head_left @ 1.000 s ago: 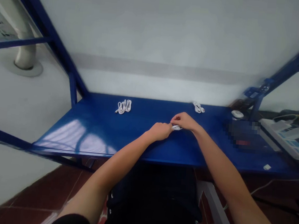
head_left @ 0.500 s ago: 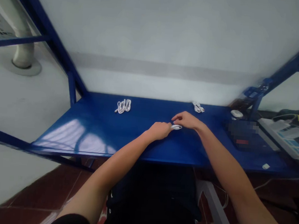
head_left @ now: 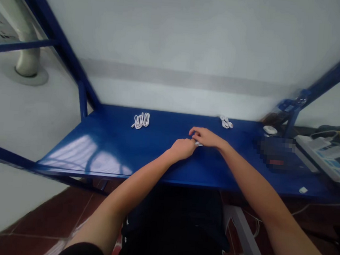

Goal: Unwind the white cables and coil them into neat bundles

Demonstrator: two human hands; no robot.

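Holding a white cable [head_left: 198, 144] over the middle of the blue table [head_left: 176, 124]; whether it touches the surface is hidden. Our left hand [head_left: 183, 148] is closed around it, fingers folded together, a short white length showing past the knuckles. Our right hand [head_left: 206, 137] arches over the same spot, fingers curled; whether they pinch the cable, we cannot tell.

Progress, by our reading: two coiled cables [head_left: 141, 120] lie side by side toward the table's far edge, left of its middle, apparently done. Another white bundle [head_left: 225, 122] rests near that far edge, right of the middle, untouched; its condition is too small to judge. The held one seems unfinished, but our hands cover most of it, so how much handling remains is unclear.
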